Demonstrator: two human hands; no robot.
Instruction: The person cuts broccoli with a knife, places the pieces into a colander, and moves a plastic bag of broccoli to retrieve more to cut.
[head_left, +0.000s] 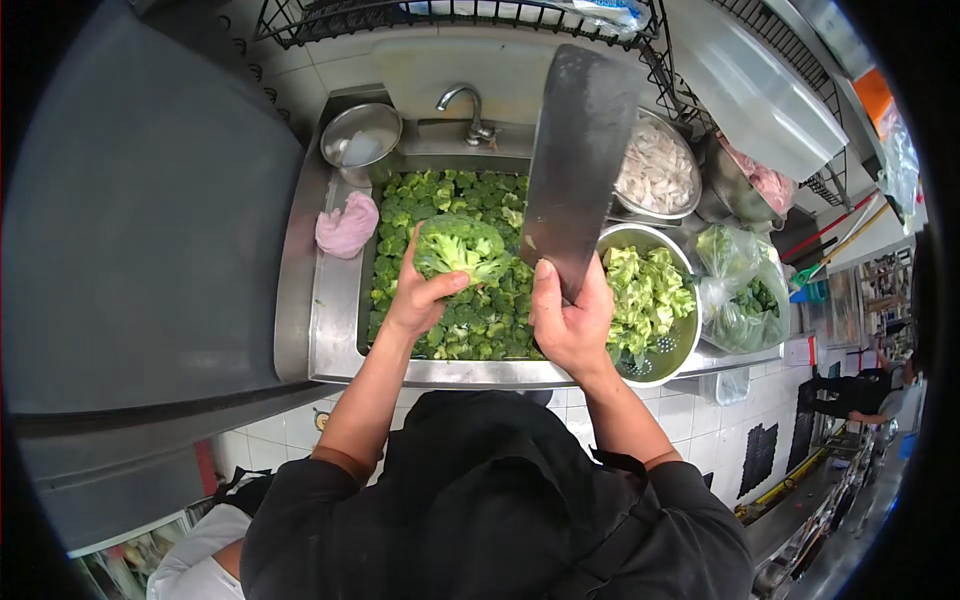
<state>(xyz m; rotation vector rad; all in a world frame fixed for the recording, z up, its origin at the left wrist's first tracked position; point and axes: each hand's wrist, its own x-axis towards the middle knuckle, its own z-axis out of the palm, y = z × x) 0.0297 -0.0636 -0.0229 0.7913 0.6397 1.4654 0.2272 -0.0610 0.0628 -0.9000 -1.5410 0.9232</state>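
Your left hand (418,300) is partly closed around a broccoli head (462,250), with the thumb across its cut, pale side. Your fingers behind the head are largely hidden, so their exact placement cannot be confirmed. The head is held above the sink (450,374), clear of the right hand.

Your right hand (572,318) is closed on a cleaver (582,150). The handle is concealed within your grip; the broad, dark blade points away from you, leaning slightly to the right. The blade covers part of the far right corner of the sink and what lies behind it.

Loose broccoli pieces (470,335) are crowded in the sink below both hands; their depth cannot be judged. The faucet (480,131) stands at the far side. A metal bowl (390,150) is at the far left corner, its pale contents unidentified, with a pink cloth (347,226) near it.

To the right, a colander (680,358) holds pale green pieces, partly hidden by your right hand. Beyond it is a bowl of whitish pieces (655,172), its left edge behind the blade. Clear bags (745,310) hold greens, blurred by the plastic. A person in white (200,555) is cut off at lower left.
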